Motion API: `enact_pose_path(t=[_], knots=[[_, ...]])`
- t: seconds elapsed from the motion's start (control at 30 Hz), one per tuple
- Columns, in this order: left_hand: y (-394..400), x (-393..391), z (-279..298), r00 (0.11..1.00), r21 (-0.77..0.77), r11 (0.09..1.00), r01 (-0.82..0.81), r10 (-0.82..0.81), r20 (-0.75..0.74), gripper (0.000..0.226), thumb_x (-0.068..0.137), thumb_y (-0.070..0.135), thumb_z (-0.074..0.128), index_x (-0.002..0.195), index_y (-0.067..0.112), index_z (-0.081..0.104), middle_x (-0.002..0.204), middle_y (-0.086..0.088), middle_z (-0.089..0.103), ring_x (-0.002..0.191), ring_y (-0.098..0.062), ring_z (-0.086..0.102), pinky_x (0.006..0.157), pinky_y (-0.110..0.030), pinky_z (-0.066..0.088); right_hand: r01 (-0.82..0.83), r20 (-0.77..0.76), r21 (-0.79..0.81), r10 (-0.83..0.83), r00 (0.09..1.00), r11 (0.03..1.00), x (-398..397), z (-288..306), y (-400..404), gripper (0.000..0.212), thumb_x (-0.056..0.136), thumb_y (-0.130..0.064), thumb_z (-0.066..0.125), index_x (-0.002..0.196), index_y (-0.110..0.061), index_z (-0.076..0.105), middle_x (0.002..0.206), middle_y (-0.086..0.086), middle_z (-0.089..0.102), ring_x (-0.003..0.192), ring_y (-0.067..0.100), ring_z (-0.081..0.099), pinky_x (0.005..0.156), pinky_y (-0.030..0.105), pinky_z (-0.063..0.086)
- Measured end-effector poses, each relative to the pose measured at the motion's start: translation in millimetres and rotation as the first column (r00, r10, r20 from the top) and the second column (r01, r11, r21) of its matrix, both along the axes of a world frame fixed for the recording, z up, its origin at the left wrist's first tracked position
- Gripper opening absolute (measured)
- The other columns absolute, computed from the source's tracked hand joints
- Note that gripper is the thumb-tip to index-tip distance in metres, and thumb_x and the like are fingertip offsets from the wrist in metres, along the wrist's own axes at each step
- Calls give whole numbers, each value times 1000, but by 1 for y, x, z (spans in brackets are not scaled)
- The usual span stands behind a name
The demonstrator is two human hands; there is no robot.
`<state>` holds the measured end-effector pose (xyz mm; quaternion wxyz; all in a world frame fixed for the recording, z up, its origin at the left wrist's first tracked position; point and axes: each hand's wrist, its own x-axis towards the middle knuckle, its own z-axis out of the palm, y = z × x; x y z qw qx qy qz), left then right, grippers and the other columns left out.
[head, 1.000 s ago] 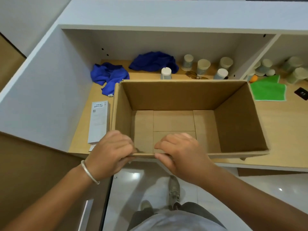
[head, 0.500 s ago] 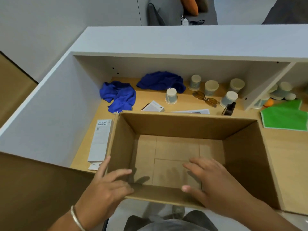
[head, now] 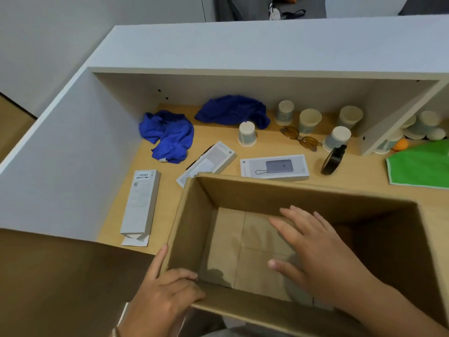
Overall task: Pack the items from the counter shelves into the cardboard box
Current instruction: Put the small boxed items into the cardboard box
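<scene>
An open, empty cardboard box (head: 303, 198) stands at the near edge of the wooden shelf (head: 167, 198). My left hand (head: 165, 295) grips its near-left corner, fingers curled over the rim and the index finger straight along the outer wall. My right hand (head: 315, 254) reaches inside the box with flat, spread fingers above the bottom flaps. Behind the box lie a long white carton (head: 142, 203), a white box (head: 209, 161) and a power bank box (head: 274, 166). Further back are two blue cloths (head: 170, 136) (head: 233, 110), several paper cups (head: 247, 134), sunglasses (head: 300, 138) and a black strap (head: 331, 160).
A grey side wall (head: 68, 154) closes the shelf on the left, and a white divider (head: 393, 120) stands at the right. Beyond it lie a green cloth (head: 422, 166), an orange ball (head: 401, 144) and more cups (head: 425, 122). The counter top (head: 267, 47) overhangs the back.
My right hand left the near rim and reached into the box with fingers spread. My left hand shifted to the near-left corner. The view rose, so the boxes behind the carton now show.
</scene>
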<state>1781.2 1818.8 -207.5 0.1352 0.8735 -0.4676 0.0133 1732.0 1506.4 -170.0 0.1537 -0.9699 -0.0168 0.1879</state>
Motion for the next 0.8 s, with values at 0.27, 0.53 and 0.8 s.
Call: enact_pose_path(t=[0.27,0.53,0.8], knots=[[27,35,13,992,90,990,-105,111,-68,54,98,50,25,83,36,75,78,27,67,94,2,64,110,-60,21,10,111,4,-10,994,1000,37,3,24,75,81,-74,20,148,-40,11,159,-7,9,144,11,-7,116,42,-3],[42,69,18,956,-209,978,-4,-57,-288,25,98,53,36,112,44,55,113,27,58,119,5,50,111,-46,22,61,90,-53,-57,994,997,74,6,60,74,81,-74,22,146,-45,1,158,-10,1,140,7,-18,116,41,-5],[92,167,-6,681,-128,725,-677,551,-482,44,85,40,63,126,31,52,125,12,55,115,-12,52,93,-27,42,6,365,-48,12,931,999,168,53,88,67,80,-65,34,143,-40,27,151,-11,27,139,11,19,109,43,24]])
